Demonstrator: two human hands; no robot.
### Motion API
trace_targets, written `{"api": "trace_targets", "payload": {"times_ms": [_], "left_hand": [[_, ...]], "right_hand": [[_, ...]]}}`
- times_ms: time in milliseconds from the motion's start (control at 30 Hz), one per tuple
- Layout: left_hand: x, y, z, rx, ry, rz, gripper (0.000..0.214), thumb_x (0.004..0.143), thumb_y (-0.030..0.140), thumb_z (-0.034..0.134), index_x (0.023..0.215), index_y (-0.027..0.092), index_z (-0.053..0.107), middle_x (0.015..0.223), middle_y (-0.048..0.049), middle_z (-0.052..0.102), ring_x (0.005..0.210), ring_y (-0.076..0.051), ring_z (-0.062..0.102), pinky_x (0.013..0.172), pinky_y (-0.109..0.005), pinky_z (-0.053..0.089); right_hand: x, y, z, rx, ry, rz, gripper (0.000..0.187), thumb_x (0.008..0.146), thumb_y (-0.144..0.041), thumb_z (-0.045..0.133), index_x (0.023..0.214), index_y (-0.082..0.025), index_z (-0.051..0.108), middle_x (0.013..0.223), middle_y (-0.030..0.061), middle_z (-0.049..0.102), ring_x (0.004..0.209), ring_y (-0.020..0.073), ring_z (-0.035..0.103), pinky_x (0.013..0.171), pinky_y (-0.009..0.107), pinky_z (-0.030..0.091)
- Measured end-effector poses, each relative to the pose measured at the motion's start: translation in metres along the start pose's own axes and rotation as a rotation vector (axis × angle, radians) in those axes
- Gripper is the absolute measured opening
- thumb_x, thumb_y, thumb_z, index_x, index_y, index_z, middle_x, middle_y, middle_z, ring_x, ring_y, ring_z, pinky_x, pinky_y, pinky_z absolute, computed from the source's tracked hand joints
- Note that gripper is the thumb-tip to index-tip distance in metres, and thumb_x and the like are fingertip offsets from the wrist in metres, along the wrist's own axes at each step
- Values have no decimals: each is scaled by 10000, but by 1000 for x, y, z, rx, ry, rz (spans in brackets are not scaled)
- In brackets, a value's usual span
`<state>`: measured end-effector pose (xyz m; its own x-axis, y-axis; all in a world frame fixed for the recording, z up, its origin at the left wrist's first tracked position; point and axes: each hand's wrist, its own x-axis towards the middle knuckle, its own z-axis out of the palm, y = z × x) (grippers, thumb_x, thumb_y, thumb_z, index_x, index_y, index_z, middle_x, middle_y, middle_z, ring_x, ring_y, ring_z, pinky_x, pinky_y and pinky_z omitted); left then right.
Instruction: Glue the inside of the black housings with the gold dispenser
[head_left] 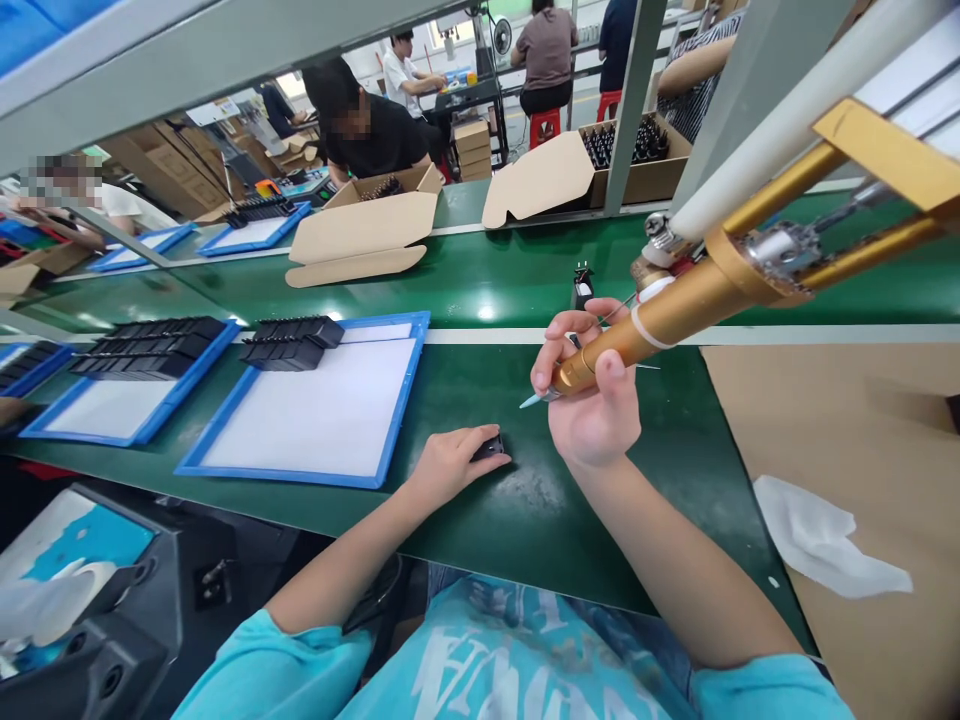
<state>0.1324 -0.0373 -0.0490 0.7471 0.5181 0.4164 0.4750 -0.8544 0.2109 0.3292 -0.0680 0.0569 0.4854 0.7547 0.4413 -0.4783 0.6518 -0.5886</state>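
My left hand [450,462] is closed on a small black plastic block [489,447], pinched between thumb and fingers just above the green bench [517,540]. My right hand [596,405] is wrapped round the lower end of a gold cylindrical tool [645,325], palm turned up. The tool's pale blue pointed tip [531,401] aims down and left, above and to the right of the block, apart from it. Behind my right fingers a black plug adapter [582,285] with metal prongs stands on the green belt [480,265].
To the left, a blue-rimmed tray [379,470] and a second tray [142,432] carry rows of black adapters [292,343]. Brown cardboard [847,430] covers the right side, with crumpled white paper [825,540] on it. Open cartons [375,215] and co-workers [382,130] are beyond the belt.
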Motion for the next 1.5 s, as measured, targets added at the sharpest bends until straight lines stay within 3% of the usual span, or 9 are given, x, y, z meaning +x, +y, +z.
{"api": "trace_targets", "payload": {"times_ms": [167,400,567,767,900,1100,1267,1500], "left_hand": [[-1,10,-6,49,2,2,341,921,406,601,1188,194,606,1097,-83,738,924,-212,733,793,-307,600],[-3,18,-2,-169,22,-215,297,967,309,519,1245,216,559,1111,-53,733,989,-177,709,862,-315,589],[-2,15,3,-254,66,-288,163,919,339,586,1008,205,611,1059,-58,748,894,-181,730,793,-315,601],[4,9,-6,-253,-44,-224,119,929,325,568,933,207,586,999,-34,757,829,-160,733,708,-275,595],[1,11,-7,-172,-46,-201,156,951,341,538,1009,206,591,1043,-47,745,888,-171,728,764,-295,596],[-3,25,6,58,-16,-236,202,985,338,460,1092,200,561,1014,-64,720,881,-180,704,726,-289,570],[0,36,15,202,-41,-358,356,862,511,623,1017,200,546,894,-71,659,820,-237,639,551,-296,488],[3,41,20,386,-13,-325,214,882,380,597,948,186,535,754,-53,593,689,-235,584,465,-306,375]], "right_hand": [[0,0,0,-10,7,13,358,778,-491,608,1030,-270,482,856,-31,574,483,68,513,413,245,366],[0,1,-2,11,-7,-8,326,793,-456,605,1038,-267,499,860,-31,587,489,69,519,419,244,371],[1,1,-2,-6,-2,-2,326,792,-461,602,1034,-272,496,857,-33,591,486,68,511,419,244,380],[1,1,-1,5,-3,-10,316,799,-441,601,1044,-273,492,854,-33,592,494,71,515,427,252,385],[1,1,-2,-3,-13,0,327,800,-449,602,1050,-275,486,854,-32,590,500,74,517,433,256,391],[1,0,-1,-18,2,-5,325,795,-457,601,1032,-268,483,830,-37,583,493,70,509,436,251,392],[0,-1,0,-12,-7,16,316,799,-449,606,1036,-275,489,845,-36,588,502,72,513,446,254,397],[-1,-2,1,38,-16,17,300,800,-425,623,1031,-266,515,836,-37,596,505,69,521,445,253,386]]}}
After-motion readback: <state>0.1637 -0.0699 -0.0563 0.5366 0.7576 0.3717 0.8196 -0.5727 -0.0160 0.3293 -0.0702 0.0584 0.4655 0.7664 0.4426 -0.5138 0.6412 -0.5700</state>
